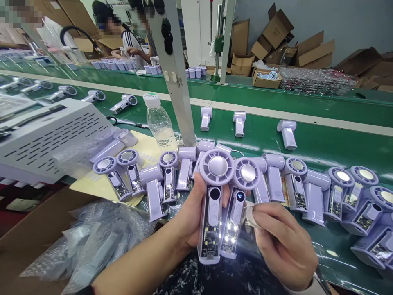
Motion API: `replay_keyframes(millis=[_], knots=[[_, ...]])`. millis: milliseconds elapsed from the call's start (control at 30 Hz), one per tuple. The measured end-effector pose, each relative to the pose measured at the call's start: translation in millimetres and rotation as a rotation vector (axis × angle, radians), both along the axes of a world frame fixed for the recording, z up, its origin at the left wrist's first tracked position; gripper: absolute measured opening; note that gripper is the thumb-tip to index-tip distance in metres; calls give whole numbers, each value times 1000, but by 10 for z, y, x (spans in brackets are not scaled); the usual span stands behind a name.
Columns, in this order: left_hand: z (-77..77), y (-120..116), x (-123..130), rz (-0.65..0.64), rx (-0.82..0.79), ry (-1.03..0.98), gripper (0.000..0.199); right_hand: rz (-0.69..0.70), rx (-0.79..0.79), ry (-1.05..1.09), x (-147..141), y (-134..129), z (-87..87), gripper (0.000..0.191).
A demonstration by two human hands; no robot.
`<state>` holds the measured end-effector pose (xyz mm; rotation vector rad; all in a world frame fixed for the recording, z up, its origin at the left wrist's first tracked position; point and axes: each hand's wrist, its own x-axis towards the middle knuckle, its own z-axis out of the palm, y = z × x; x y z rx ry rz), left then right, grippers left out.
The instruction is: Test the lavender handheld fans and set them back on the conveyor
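My left hand (194, 209) is closed around two lilac handheld fans, held upright side by side. The nearer handheld fan (214, 215) has a dark round display. On the other lit fan (236, 217), the display glows and several white lights shine through its clear handle. My right hand (284, 241), just to the right of them, pinches a small white cloth or tissue (251, 216) close to the lit fan's handle. More lilac fans lie behind and beside both hands, such as a fan (296, 184) with its clear handle facing me.
A water bottle (159, 123) stands behind the fans, near a metal post (176, 78). At left are a white vented box (46, 139) and a carton (27, 221) of bubble bags. Fans lie along the green conveyor (258, 139). Other people sit across it.
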<state>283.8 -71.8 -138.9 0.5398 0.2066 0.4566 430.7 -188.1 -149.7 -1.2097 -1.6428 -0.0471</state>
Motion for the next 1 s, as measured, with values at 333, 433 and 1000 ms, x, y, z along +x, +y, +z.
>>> replay_keyframes(millis=[333,433,1000], knots=[[44,-3,-5,76,5,23,68,80,-78,-147,-76,43,-98,48],[75,9,16,92,49,5,69,129,-37,-147,-42,29,-168,52],[-13,2,24,-28,-18,-26,68,-71,112,-225,5,-21,-193,32]])
